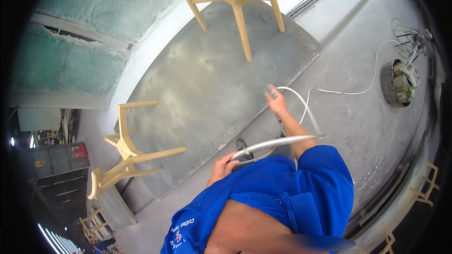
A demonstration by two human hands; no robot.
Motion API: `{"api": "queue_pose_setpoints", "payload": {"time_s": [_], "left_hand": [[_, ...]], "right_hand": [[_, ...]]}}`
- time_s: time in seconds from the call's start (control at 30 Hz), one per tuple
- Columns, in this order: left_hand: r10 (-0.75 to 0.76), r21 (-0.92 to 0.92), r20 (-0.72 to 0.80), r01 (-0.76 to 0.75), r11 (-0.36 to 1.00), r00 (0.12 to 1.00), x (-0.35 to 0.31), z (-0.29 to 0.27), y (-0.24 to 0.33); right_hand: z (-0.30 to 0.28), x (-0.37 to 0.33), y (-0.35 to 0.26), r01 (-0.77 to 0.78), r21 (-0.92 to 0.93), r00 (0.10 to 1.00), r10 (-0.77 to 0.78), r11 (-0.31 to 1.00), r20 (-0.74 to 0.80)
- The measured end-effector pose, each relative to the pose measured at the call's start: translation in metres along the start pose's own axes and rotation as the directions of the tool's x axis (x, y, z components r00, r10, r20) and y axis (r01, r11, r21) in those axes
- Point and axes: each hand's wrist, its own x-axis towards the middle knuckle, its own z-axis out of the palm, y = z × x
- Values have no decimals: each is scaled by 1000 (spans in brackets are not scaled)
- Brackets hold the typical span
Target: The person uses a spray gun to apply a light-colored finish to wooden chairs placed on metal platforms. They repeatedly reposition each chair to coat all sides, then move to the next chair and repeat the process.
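My right hand (277, 102) reaches forward over the near edge of a large grey platform (183, 75). Its fingers are wrapped round a small metallic spray gun (270, 91), blurred, with a white hose trailing from it. Close to my body, my left hand (221, 168) is closed round a looped section of pale hose (282, 140). One bare wooden chair frame (238, 16) stands at the platform's far side, its top cut off by the picture. Another pale wooden chair frame (127, 150) is at the platform's left edge, away from both hands.
White hose (348, 92) runs across the floor to the right, toward a round dark tub (390, 84) of scraps and a tangle of lines. Dusty green panels (89, 0) form the wall at far left. More wooden frames (426, 186) stand at the lower right.
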Motion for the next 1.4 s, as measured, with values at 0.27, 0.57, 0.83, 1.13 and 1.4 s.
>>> {"api": "queue_pose_setpoints", "payload": {"time_s": [0.27,0.57,0.83,1.13,1.4], "left_hand": [[106,-129,35,-101,987,994,3,-72,-41],[563,-164,216,-538,827,798,30,-61,-51],[681,-137,358,-686,715,639,42,-33,-25],[680,-243,323,-637,731,658,51,48,75],[637,-241,265,-590,770,724,56,148,128]], "right_hand": [[65,-79,-145,485,-764,868,-343,425,360],[-17,-188,-311,530,-830,494,-858,170,140],[-58,-278,-365,587,-804,287,-953,96,95],[-133,-188,-500,682,-309,668,-737,663,-107],[-283,-98,-550,487,-526,628,-698,697,-343]]}}
